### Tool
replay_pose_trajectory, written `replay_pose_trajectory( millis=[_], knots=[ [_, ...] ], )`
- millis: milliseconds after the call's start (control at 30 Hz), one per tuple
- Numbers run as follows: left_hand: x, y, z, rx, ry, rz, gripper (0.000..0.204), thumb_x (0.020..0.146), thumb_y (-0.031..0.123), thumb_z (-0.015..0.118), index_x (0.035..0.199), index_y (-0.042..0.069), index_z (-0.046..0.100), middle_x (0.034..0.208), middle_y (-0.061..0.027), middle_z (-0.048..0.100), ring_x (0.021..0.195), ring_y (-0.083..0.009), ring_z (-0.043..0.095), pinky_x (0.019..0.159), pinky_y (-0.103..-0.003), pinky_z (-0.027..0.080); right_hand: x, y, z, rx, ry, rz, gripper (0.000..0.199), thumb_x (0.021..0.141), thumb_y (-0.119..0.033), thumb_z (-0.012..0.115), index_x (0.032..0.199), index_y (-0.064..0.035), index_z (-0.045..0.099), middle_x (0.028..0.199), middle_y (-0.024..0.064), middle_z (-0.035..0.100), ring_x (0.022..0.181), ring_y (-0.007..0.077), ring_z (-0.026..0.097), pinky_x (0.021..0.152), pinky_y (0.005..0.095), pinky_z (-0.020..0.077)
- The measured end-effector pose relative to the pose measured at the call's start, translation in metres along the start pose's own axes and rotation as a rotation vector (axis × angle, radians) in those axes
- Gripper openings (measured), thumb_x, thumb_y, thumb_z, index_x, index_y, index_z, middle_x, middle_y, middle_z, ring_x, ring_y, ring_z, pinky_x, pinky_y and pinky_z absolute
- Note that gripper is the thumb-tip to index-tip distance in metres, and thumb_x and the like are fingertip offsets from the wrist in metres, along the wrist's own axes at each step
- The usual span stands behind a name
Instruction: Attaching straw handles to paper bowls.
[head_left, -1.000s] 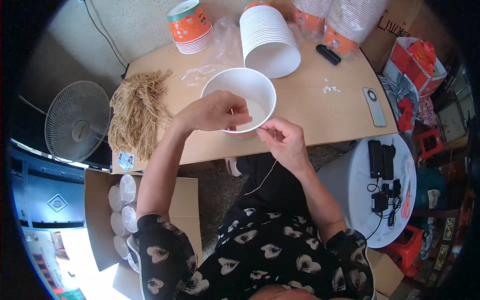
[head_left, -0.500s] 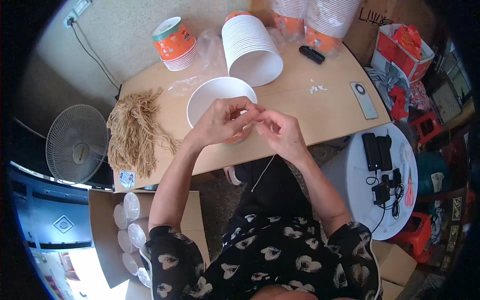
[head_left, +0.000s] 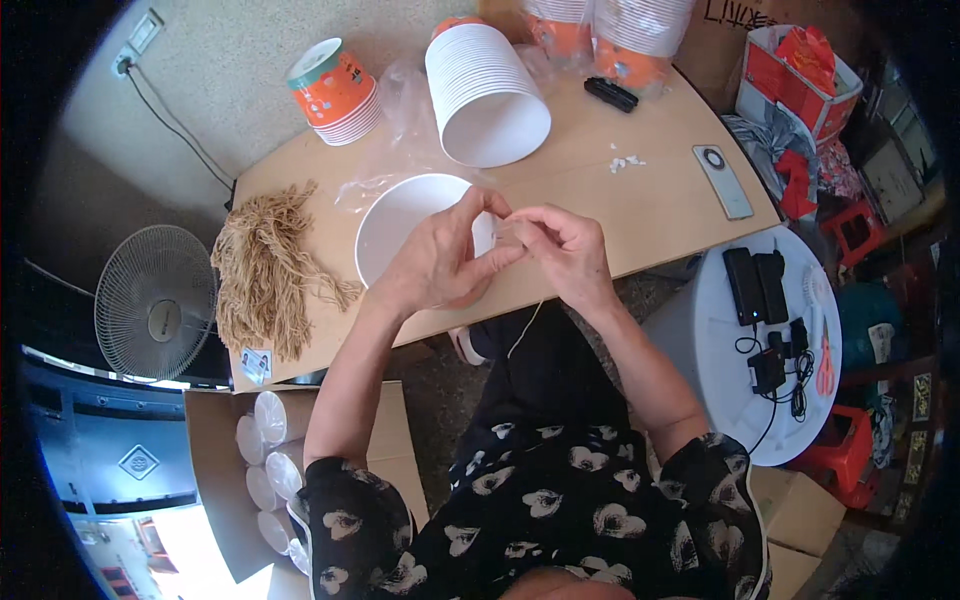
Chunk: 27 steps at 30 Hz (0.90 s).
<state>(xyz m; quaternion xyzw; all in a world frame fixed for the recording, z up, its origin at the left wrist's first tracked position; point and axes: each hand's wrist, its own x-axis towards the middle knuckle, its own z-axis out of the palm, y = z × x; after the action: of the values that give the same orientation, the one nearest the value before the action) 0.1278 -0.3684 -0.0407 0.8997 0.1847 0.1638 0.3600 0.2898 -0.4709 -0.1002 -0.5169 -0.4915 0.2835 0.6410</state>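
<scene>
A white-lined paper tub (head_left: 395,215) stands at the near edge of the table, its mouth facing up toward me. My left hand (head_left: 440,255) is curled at its right side, partly covering it; whatever lies between its fingers is hidden. Close beside it, with fingertips almost meeting those of the left, my right hand (head_left: 570,250) pinches a thin pale string (head_left: 527,328). The string's loose end hangs down over my dark trousers. A bundle of tan strings (head_left: 268,270) lies on the left of the table.
Nested paper tubs (head_left: 490,100) lie tipped behind, beside an upright orange stack (head_left: 335,95). White bits (head_left: 627,162), a black stapler-like object (head_left: 611,94) and a phone (head_left: 722,182) are on the right. A carton of wrapped tubs (head_left: 395,440) sits below left, a fan (head_left: 155,300) beyond.
My fingertips have spread slightly, with the left thumb and forefinger now further apart. The view has shifted a little, and the tub sits slightly lower left in it. The string still hangs.
</scene>
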Motion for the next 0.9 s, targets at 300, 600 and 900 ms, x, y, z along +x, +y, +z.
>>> replay_pose_trajectory(
  millis=[300,600,900],
  knots=[
    [-0.006,0.003,-0.001,0.125,0.099,0.106,0.028,0.082,0.013,0.071,0.109,0.01,0.065,0.086,-0.0094,0.069,0.061,-0.0243,0.061,0.06,-0.037,0.052,-0.001,-0.012,-0.015,0.04,-0.032,0.009,0.017,0.098,-0.012,0.064,0.105,0.0019,0.071,0.082,-0.0031,0.064,0.073,0.0023,0.053,0.066,0.0189,0.0446],
    [-0.006,0.022,-0.014,0.264,0.179,0.268,0.029,0.086,0.011,0.068,0.114,0.005,0.064,0.094,-0.0121,0.071,0.074,-0.0245,0.064,0.069,-0.037,0.054,-0.004,-0.025,-0.02,-0.029,-0.095,-0.013,0.01,0.093,-0.004,0.068,0.101,0.0005,0.071,0.079,-0.0055,0.063,0.064,-0.0008,0.046,0.056,0.0171,0.0365],
    [0.019,0.015,-0.018,-0.559,-0.29,-0.228,0.029,0.107,0.025,0.047,0.11,0.0,0.062,0.088,-0.0057,0.068,0.082,-0.0114,0.065,0.072,-0.023,0.052,0.003,-0.029,-0.029,0.054,-0.141,-0.056,0.011,0.095,-0.005,0.065,0.104,0.0012,0.068,0.085,-0.0016,0.066,0.075,0.0015,0.056,0.065,0.0169,0.0447]
  ],
)
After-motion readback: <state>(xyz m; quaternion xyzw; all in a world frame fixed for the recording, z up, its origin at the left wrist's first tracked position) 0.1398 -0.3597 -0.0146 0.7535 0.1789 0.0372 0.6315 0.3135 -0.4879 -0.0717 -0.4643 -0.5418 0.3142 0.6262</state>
